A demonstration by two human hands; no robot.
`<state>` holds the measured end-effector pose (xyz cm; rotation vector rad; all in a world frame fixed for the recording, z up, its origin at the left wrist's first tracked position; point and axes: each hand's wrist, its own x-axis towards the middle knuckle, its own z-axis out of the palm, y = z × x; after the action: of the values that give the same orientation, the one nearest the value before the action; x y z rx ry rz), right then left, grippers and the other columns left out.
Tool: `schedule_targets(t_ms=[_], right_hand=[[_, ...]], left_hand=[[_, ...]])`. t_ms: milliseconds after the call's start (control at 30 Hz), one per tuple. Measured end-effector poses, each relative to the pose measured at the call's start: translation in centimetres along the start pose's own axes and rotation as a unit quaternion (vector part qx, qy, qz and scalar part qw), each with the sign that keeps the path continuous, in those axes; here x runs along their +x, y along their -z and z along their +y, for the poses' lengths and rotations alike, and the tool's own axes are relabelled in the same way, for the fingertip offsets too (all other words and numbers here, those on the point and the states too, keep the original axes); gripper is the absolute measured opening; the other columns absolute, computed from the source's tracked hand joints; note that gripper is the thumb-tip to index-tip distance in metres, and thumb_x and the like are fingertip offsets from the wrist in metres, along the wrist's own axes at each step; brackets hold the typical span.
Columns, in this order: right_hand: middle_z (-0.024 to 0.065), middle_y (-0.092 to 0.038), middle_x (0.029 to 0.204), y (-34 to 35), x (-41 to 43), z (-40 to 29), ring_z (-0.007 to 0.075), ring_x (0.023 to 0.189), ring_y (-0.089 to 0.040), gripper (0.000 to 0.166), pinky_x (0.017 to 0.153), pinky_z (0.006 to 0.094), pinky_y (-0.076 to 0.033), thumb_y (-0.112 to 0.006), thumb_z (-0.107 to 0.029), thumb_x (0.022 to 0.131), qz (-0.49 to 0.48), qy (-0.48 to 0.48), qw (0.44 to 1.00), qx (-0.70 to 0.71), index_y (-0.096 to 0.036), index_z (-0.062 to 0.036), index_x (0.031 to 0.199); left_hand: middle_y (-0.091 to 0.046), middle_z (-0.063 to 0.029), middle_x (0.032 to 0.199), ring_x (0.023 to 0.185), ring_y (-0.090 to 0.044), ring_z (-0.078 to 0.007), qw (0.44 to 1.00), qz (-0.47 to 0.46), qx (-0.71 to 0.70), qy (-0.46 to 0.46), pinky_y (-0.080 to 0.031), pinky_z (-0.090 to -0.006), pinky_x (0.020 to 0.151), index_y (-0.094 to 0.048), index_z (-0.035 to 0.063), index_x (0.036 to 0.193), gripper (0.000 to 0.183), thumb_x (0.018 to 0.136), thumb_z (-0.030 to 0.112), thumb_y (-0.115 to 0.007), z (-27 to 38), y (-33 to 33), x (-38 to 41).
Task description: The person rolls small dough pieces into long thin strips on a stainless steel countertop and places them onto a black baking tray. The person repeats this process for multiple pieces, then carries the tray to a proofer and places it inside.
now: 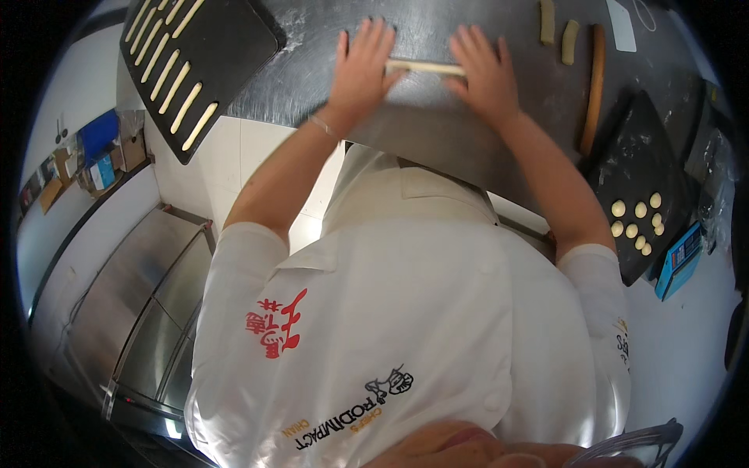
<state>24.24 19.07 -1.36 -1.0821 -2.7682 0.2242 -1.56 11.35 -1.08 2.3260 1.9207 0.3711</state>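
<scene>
A thin rope of pale dough (427, 67) lies crosswise on the metal worktop (380, 126). My left hand (363, 67) rests palm down over its left end, fingers spread. Over its right end lies my right hand (485, 76), also flat with the fingers apart. Both palms hide the ends of the rope. At the upper left, a black baking tray (228, 52) holds several slim dough sticks (199, 126) in rows. Two short dough pieces (547, 23) (569, 42) lie right of my right hand, beside a wooden rolling pin (594, 88).
On the right, a dark tray or board (632, 152) carries several small dough balls (618, 208). A blue device, perhaps a scale (679, 260), sits by its lower edge, near clear plastic wrapping (715, 193). A flat white piece (621, 26) lies at the upper right.
</scene>
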Motion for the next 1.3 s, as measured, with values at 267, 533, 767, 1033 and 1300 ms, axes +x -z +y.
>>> schedule_targets(t_ms=[267, 533, 767, 1033, 1300], right_hand=[[0.0104, -0.040, 0.158, 1.6, -6.5, -1.1, 0.0293, 0.149, -0.033, 0.077, 0.121, 0.0505, -0.027, -0.079, -0.038, 0.080, -0.114, 0.068, 0.990, 0.057, -0.048, -0.0082, 0.144], [0.0113, -0.040, 0.157, 0.6, -3.1, 0.0, 0.0309, 0.148, -0.033, 0.078, 0.119, 0.0527, -0.029, -0.080, -0.034, 0.079, 0.026, -0.021, 0.997, 0.068, -0.047, -0.0085, 0.145], [0.0118, -0.041, 0.157, 1.5, -6.2, 0.1, 0.0323, 0.148, -0.033, 0.072, 0.120, 0.0526, -0.028, -0.075, -0.034, 0.084, -0.099, 0.036, 0.992, 0.066, -0.047, -0.0082, 0.145], [0.0132, -0.044, 0.153, 3.1, -7.2, -1.2, 0.0338, 0.144, -0.039, 0.076, 0.120, 0.0529, -0.028, -0.078, -0.037, 0.082, -0.015, -0.014, 0.998, 0.065, -0.048, -0.0084, 0.146], [0.0138, -0.050, 0.148, 3.0, -0.5, 2.9, 0.0340, 0.139, -0.044, 0.074, 0.119, 0.0492, -0.030, -0.079, -0.041, 0.080, 0.100, 0.049, 0.989, 0.099, -0.052, -0.0054, 0.140]], left_hand=[[-0.035, -0.0113, 0.161, 0.152, -0.027, -0.0282, 0.990, -0.125, -0.002, -0.064, -0.020, -0.0552, 0.122, -0.044, 0.0048, 0.149, 0.076, 0.091, 0.049, -0.065, -0.7, 2.3, -7.1], [-0.033, -0.0116, 0.162, 0.152, -0.027, -0.0293, 0.999, -0.043, 0.013, 0.014, -0.018, -0.0548, 0.122, -0.043, 0.0060, 0.150, 0.075, 0.091, 0.045, -0.067, -0.2, 1.5, -3.2], [-0.033, -0.0062, 0.163, 0.152, -0.026, -0.0256, 0.990, -0.132, 0.011, -0.050, -0.018, -0.0537, 0.123, -0.043, 0.0083, 0.151, 0.074, 0.091, 0.047, -0.065, 0.1, 2.8, -5.7], [-0.030, -0.0119, 0.164, 0.152, -0.026, -0.0338, 0.994, -0.091, -0.063, 0.008, -0.017, -0.0538, 0.123, -0.041, 0.0052, 0.151, 0.074, 0.089, 0.036, -0.068, 0.6, 2.6, -6.2], [-0.045, -0.0216, 0.152, 0.145, -0.037, -0.0362, 0.994, 0.038, -0.103, 0.021, -0.025, -0.0497, 0.121, -0.046, -0.0014, 0.146, 0.063, 0.097, 0.038, -0.058, 1.9, 3.2, 4.7]])
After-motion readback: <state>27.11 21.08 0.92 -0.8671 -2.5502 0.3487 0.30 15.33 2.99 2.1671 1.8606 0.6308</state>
